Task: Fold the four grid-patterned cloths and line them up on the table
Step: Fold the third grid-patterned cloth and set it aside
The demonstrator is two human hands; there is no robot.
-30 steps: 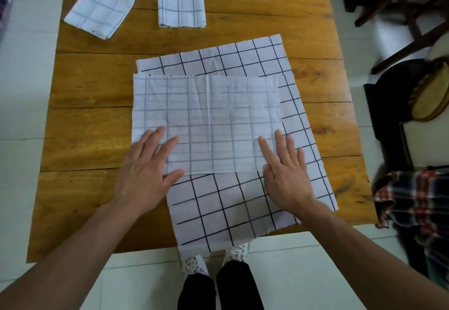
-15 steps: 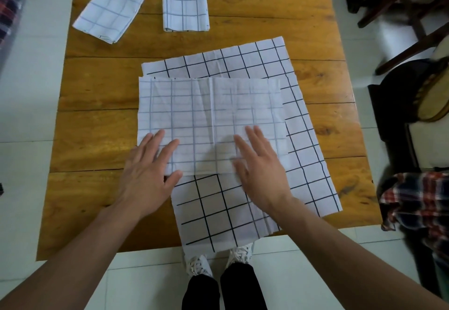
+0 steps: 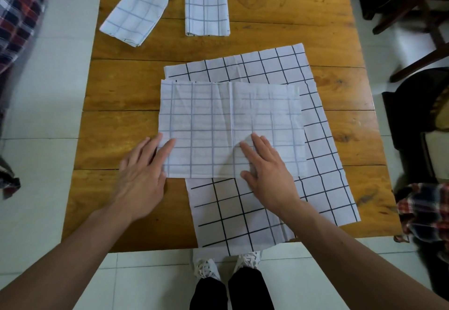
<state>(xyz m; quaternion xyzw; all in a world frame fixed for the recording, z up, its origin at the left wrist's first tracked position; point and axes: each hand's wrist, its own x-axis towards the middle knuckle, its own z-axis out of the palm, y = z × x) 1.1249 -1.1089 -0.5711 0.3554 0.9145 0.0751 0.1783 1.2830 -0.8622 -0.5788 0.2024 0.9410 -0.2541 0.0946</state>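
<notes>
Right hand (image 3: 268, 178) slid leftward along half-folded cloth's (image 3: 230, 127) near edge.

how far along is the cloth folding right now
Done: two folded cloths lie at the table's far edge. In hand: left hand and right hand rest flat on the half-folded cloth. Left: the spread black-grid cloth beneath it.

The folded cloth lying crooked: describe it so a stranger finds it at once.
Start at the wooden table and go to its far left corner. Two small folded cloths lie there; take the left folded cloth. It lies askew to the table edge with faint blue-grey lines, while the straight folded cloth beside it sits square.
</notes>
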